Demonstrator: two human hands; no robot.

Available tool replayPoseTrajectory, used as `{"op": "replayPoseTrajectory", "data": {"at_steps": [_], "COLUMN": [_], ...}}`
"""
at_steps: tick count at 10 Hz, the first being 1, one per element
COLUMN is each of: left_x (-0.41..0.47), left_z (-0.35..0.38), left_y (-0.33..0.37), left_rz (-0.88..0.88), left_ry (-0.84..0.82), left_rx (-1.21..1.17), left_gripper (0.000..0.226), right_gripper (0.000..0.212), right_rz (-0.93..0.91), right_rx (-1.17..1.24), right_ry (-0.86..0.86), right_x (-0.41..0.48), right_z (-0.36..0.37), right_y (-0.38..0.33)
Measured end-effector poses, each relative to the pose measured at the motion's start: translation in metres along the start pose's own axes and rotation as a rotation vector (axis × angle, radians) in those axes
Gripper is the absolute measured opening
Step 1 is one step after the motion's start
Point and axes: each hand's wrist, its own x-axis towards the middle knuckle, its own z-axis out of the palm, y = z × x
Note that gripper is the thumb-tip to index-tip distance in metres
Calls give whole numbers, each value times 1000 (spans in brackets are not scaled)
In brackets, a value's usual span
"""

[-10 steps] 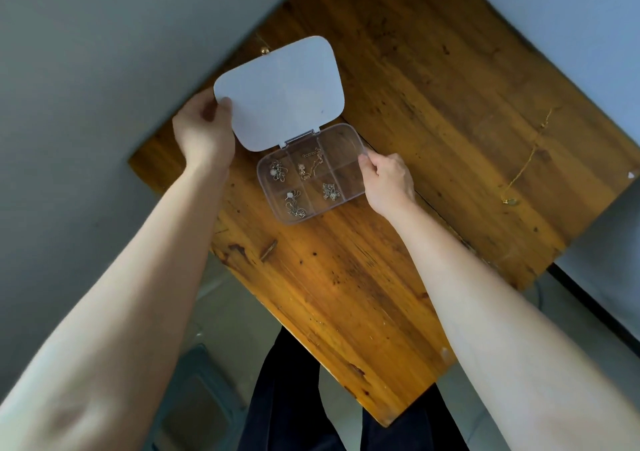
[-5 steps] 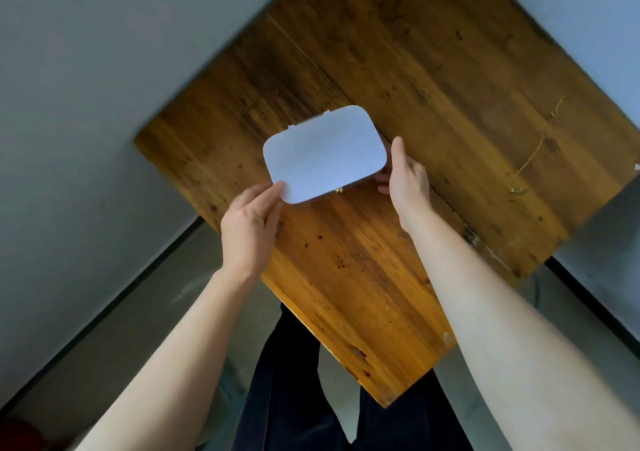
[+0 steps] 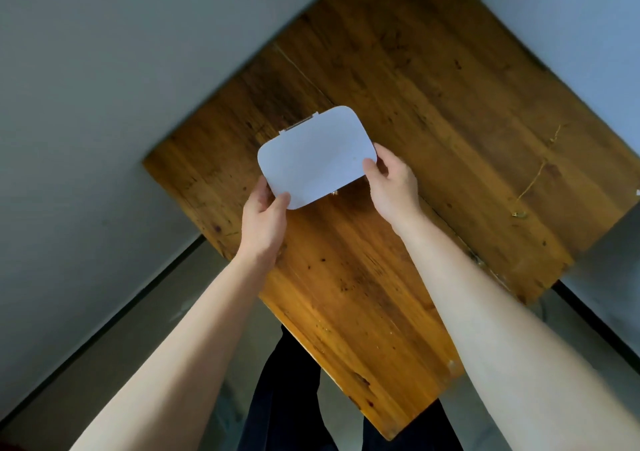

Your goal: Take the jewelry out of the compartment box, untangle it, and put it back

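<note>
The compartment box (image 3: 315, 156) lies on the wooden table (image 3: 433, 97) with its white lid down, so the jewelry inside is hidden. My left hand (image 3: 265, 222) grips its near left corner, thumb on the lid. My right hand (image 3: 393, 184) grips its right end, thumb on the lid edge. A small gold bit (image 3: 335, 192) shows at the box's near edge. A thin gold chain (image 3: 535, 177) lies loose on the table far to the right, apart from both hands.
The table stands in a corner between two pale walls. Its near corner points toward my dark trousers (image 3: 287, 398). A grey floor (image 3: 138, 340) shows below the table's left edge.
The lid, open a second ago with jewelry showing in the compartments, has been shut. My left hand moved from the lid's far side to the near left corner; both hands now grip the box.
</note>
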Motion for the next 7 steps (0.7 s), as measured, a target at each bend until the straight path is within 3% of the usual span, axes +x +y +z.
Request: {"op": "replayPoseTrajectory", "data": {"at_steps": [3, 5, 7], "left_x": [81, 108, 106], "left_z": [-11, -11, -10], "left_y": [53, 53, 53], "left_rz": [145, 62, 58], "left_ry": [51, 92, 87], "left_rx": [-8, 73, 250], "left_gripper": [59, 64, 68], "right_gripper": [46, 45, 61], "right_rz": [-91, -124, -107], "right_rx": [-51, -143, -253], "right_ry": [-30, -83, -132], "right_x": [89, 118, 103], "right_z": [31, 50, 36], "right_y": [-76, -93, -95]}}
